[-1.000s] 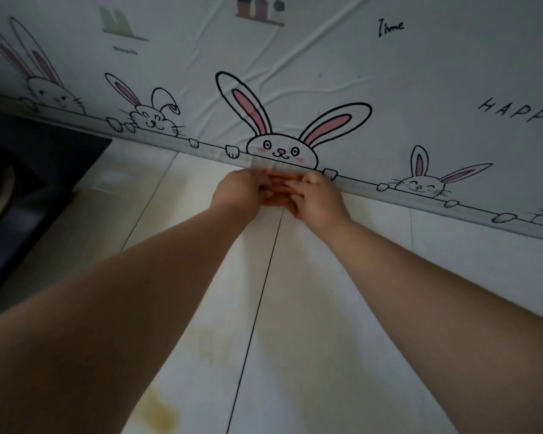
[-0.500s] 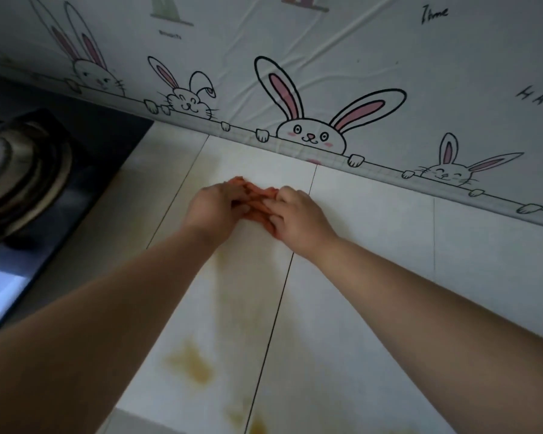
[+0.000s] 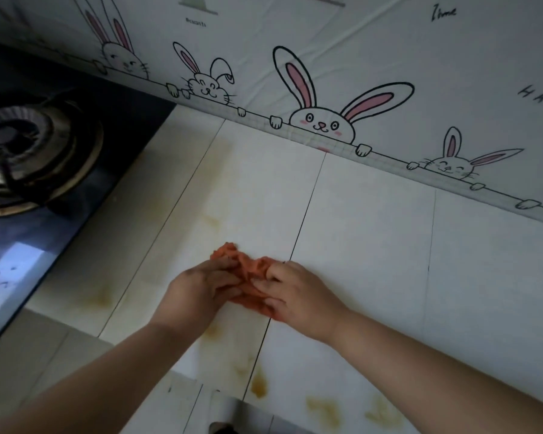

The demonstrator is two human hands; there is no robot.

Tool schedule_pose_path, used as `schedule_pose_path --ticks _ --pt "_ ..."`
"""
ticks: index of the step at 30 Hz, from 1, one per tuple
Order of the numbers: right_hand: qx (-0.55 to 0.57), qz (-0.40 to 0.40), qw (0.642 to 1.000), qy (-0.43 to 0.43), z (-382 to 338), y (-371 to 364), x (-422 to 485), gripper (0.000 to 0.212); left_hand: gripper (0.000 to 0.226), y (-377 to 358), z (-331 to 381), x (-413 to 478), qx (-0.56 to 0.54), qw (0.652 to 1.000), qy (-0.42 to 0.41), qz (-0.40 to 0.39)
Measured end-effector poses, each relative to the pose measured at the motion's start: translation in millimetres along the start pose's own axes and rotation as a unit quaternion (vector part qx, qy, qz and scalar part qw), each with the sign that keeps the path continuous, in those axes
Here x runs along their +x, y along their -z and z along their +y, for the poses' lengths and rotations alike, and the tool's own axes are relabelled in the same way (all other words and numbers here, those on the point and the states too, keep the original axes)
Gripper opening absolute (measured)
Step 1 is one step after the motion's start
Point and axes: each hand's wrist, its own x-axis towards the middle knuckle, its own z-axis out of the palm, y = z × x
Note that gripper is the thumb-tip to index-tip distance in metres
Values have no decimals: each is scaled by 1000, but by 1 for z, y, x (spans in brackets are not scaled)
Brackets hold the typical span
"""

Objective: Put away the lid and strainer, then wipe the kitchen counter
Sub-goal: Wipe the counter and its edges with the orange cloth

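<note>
An orange cloth lies bunched on the cream tiled counter, pressed down under both hands. My left hand covers its left side and my right hand covers its right side, fingers meeting over the middle. Brown stains mark the counter near its front edge, below the hands, and a fainter yellow smear lies beyond the cloth. No lid or strainer is in view.
A black gas hob with a burner ring fills the left side. The wall behind carries a rabbit-print covering. The counter's front edge runs just below my forearms.
Both hands, with the cloth under them, have slid from the wall's base back across the counter toward the front edge. More of the hob has come into view.
</note>
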Motion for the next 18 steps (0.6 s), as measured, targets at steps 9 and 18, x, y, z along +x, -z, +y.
schedule_pose_path --ticks 9,18 --pt "42 130 979 -150 76 57 87 30 19 14 5 145 -5 999 -6 45" --pt "14 274 936 -222 123 66 197 24 20 34 -18 260 -23 995 47 90"
